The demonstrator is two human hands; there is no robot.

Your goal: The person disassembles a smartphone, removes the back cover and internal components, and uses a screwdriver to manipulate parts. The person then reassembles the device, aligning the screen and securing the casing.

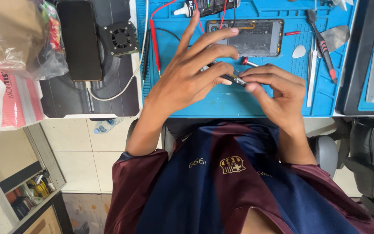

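Left hand [191, 73] reaches forward over the blue work mat [221, 102] on the desk, index finger raised, the other fingers curled, pinching one end of a slim dark tool [232, 79]. Right hand [278, 93] meets it from the right, fingers bent, pinching the other end. Just beyond lies an opened phone [256, 38].

Short-sleeved shirt — maroon and navy vertical stripes — with a small gold crest; forearms bare.
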